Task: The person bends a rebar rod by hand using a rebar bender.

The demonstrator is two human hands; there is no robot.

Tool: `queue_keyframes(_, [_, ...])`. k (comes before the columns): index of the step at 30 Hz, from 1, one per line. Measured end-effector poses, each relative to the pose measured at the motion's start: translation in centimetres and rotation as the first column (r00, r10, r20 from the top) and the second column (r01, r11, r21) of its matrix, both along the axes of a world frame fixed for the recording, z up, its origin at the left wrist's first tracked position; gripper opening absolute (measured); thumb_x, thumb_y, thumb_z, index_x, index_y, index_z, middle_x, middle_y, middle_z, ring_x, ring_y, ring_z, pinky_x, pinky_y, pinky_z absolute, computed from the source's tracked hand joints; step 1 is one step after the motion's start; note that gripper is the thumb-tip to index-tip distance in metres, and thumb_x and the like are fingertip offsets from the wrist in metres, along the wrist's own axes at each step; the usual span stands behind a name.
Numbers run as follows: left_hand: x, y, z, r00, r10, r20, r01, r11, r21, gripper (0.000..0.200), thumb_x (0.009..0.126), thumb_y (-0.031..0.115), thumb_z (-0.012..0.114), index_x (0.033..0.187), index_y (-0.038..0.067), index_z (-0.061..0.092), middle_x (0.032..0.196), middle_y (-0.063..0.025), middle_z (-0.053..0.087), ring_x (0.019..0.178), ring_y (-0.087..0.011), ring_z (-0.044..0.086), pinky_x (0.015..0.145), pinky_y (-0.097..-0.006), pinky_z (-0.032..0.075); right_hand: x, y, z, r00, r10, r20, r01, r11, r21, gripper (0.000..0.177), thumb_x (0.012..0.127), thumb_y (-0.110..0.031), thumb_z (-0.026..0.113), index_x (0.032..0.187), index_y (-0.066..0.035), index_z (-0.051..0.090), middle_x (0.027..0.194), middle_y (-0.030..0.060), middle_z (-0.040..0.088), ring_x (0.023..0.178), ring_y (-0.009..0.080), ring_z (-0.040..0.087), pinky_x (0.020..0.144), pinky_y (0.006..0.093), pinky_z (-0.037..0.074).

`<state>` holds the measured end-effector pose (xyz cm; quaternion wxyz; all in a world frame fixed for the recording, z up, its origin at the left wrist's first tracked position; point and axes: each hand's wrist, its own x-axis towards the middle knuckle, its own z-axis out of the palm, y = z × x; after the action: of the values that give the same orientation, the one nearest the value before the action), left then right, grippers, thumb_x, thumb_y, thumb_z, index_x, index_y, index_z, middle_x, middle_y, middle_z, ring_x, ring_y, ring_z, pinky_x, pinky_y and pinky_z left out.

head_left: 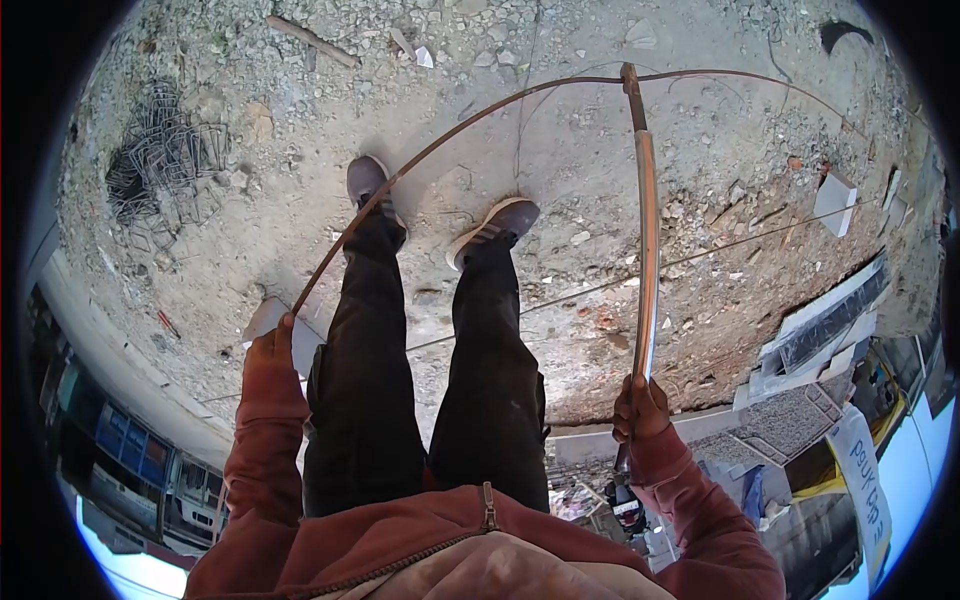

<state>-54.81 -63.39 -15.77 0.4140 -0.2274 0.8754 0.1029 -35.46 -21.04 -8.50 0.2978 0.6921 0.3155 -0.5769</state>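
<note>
Firmly, left hand (pixel 272 345) grips curved rod (pixel 450 138).

sunlit gravel ground (pixel 560 150), wire heap (pixel 165 170)

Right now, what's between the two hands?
Head view: the person's dark-trousered legs stand between the left hand on the rod and the right hand on the bar.

Bright daylight, soft and even. Faint shadows under shoes (pixel 440 205) on ground (pixel 560 150). Strong fisheye warp; black vignette rings frame. Centre sharp, rim bent and smeared. Slight glare on pipe (pixel 648 250).
</note>
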Motion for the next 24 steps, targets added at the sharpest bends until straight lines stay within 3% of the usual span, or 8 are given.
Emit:
queue_keyframes(9, [-0.2,0.3,-3.9,0.999,0.05,-0.012,-0.05,0.998,-0.029,0.062,0.083,0.054,0.043,0.05,0.002,0.042,0.044,-0.0001,0.03,0.046,-0.011,0.028,0.044,-0.0324,0.023,-3.2,-3.2,-5.7,0.993,-0.098,-0.071,0.1,0.995,0.025,0.025,0.087,-0.038,0.047,0.083,-0.013,0.044,0.053,0.0001,0.042,0.035,0.0099,0.037,0.032,0.0243,0.03])
queue_keyframes(12, [0.1,0.4,-4.9,0.999,0.022,0.025,-0.02,0.998,-0.052,0.062,0.084,0.053,0.041,0.058,-0.003,0.05,0.046,-0.0124,0.038,0.045,-0.0208,0.034,0.046,-0.0373,0.028,-3.9,-3.8,-6.7,0.993,-0.101,-0.058,0.103,0.994,0.034,0.026,0.086,-0.039,0.048,0.083,-0.013,0.044,0.053,0.0003,0.042,0.035,0.0101,0.037,0.032,0.0244,0.031])
queue_keyframes(18, [0.9,0.4,-6.1,0.995,0.054,0.083,-0.045,0.993,-0.111,0.061,0.085,0.052,0.038,0.064,-0.003,0.056,0.051,-0.0198,0.045,0.049,-0.0332,0.043,0.05,-0.0428,0.032,-5.7,-5.4,-8.6,0.995,-0.095,-0.002,0.095,0.995,0.015,0.025,0.086,-0.038,0.049,0.082,-0.014,0.044,0.053,-0.0001,0.042,0.035,0.0102,0.038,0.032,0.0246,0.031])
queue_keyframes(24, [2.2,-0.6,-6.2,0.992,0.088,0.089,-0.077,0.989,-0.124,0.061,0.085,0.052,0.038,0.067,-0.003,0.058,0.054,-0.0219,0.047,0.052,-0.035,0.045,0.053,-0.0438,0.033,-7.8,-7.8,-10.7,0.996,-0.091,-0.012,0.09,0.994,-0.07,0.026,0.085,-0.04,0.05,0.081,-0.014,0.045,0.053,-0.0005,0.042,0.036,0.0102,0.039,0.032,0.0247,0.031])
